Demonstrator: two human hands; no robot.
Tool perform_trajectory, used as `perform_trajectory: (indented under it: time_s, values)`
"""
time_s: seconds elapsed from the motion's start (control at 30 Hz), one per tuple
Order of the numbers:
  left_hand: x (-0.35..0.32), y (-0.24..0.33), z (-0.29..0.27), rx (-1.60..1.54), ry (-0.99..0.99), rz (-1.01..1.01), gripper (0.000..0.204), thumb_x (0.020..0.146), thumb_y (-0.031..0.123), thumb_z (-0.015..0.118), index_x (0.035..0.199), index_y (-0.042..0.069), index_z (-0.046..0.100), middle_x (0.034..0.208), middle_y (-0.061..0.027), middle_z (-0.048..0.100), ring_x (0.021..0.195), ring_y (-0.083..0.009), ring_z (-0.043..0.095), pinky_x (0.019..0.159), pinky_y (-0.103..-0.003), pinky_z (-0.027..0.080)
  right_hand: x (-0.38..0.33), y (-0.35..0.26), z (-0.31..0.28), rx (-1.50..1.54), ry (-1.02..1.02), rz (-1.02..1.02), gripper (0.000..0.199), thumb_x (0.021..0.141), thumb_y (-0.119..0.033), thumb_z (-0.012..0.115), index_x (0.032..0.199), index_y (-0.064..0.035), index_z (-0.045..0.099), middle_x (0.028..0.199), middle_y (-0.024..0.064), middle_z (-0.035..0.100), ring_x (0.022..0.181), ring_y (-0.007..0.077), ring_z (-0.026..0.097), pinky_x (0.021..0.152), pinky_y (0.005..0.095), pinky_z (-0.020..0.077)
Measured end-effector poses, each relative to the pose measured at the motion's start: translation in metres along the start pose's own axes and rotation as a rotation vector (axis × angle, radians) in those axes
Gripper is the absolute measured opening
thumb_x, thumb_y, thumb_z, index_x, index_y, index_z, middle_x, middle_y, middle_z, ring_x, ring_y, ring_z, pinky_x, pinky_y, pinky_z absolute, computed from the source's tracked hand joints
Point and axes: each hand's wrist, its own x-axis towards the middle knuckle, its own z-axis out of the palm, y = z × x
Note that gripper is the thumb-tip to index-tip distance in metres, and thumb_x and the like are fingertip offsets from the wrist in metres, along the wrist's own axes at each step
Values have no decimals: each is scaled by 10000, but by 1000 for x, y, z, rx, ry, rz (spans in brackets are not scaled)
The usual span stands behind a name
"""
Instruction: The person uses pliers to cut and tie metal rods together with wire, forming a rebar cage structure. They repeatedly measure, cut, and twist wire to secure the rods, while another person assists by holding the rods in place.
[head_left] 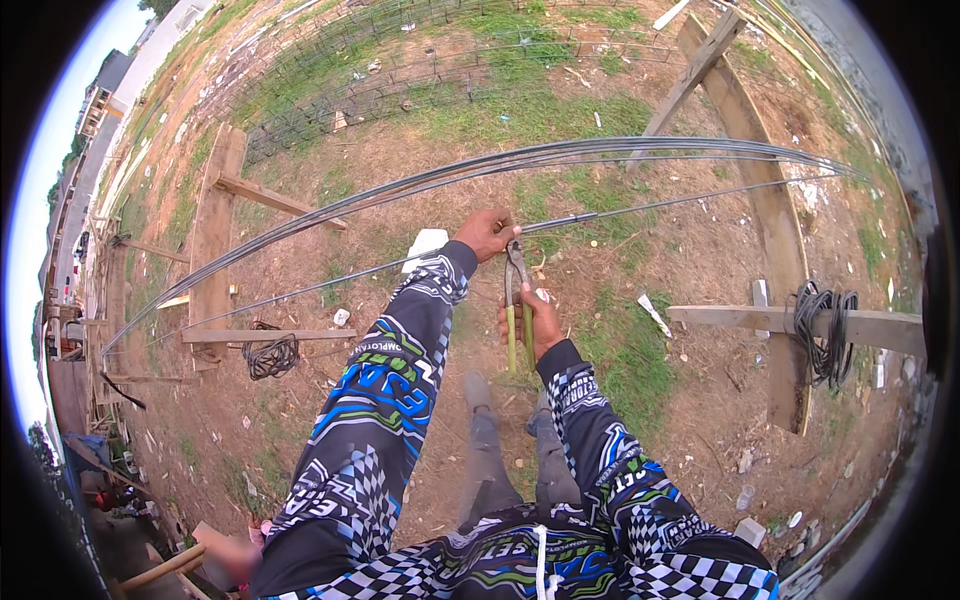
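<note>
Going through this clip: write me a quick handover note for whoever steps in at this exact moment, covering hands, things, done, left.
Left hand: gripping the single steel rod where the pincer jaws meet it.
Right hand: closed around the green handles of the pincers, jaws up at the rod.
Things: rod spans two wooden trestles; a bundle of rods lies beyond it. Wire coils hang on the right trestle beam and lie by the left trestle.
Done: pincers set on the rod.
Left: whether a tie is started there cannot be told.
</note>
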Motion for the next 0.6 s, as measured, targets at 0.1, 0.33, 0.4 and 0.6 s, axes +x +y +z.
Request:
perform_trajectory:
  time_s: [0.1, 0.33, 0.4, 0.6]
  values:
    - [2, 0, -2, -34, -7, -16, 318, 836, 311, 674, 822, -3, 623, 737, -200, 633, 711, -317, 622, 690, -425, 478, 13, -1, -26, 303, -346, 91, 390, 790, -326, 757, 977, -51, 553, 780, 63, 595, 667, 238, 593, 621, 380, 483]
    - [10, -10, 1, -76, 21, 40, 325, 852, 327, 660, 863, 2, 638, 784, -209, 641, 743, -316, 625, 695, -431, 476, -18, -10, -62, -931, 375, -645, 620, 688, -64, 647, 1265, -78, 420, 1107, 171, 536, 946, 365, 584, 776, 447, 495]
    - [8, -4, -2, -15, 1, 42, 332, 852, 336, 661, 872, 6, 642, 782, -207, 639, 743, -317, 622, 689, -429, 474, -19, -12, -64, -899, 387, -783, 588, 701, -68, 644, 1251, -72, 436, 1100, 166, 541, 948, 367, 586, 771, 449, 495]
    - [10, 0, -6, 27, -32, 13, 401, 857, 391, 671, 937, -2, 658, 826, -203, 643, 784, -305, 619, 724, -407, 479, -26, -6, -45, -1027, 245, -482, 545, 709, -61, 643, 1231, -89, 490, 1206, 187, 521, 1028, 383, 566, 804, 446, 490]
